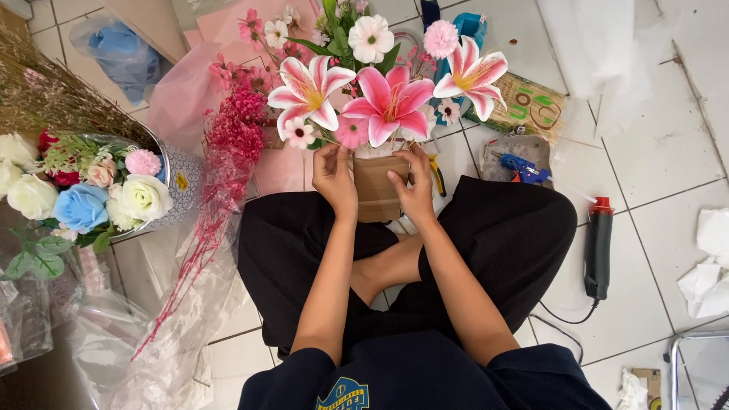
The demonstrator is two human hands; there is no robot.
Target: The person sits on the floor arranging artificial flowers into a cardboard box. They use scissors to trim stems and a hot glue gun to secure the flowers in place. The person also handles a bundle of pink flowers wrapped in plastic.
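Observation:
I sit cross-legged on a white tiled floor. Both hands clasp a bouquet whose stems are wrapped in brown paper [377, 186]. My left hand [335, 178] grips the wrap's left side and my right hand [413, 184] grips its right side. Above the wrap spread large pink-and-white lilies [389, 100], small white and pink blooms and green leaves.
A bowl of white, blue and pink roses [83, 190] stands at left beside red dried sprigs [228, 152] on clear plastic. A blue glue gun [522, 165] and a black-and-red heat tool [598, 247] lie at right. Crumpled white paper [706, 273] is far right.

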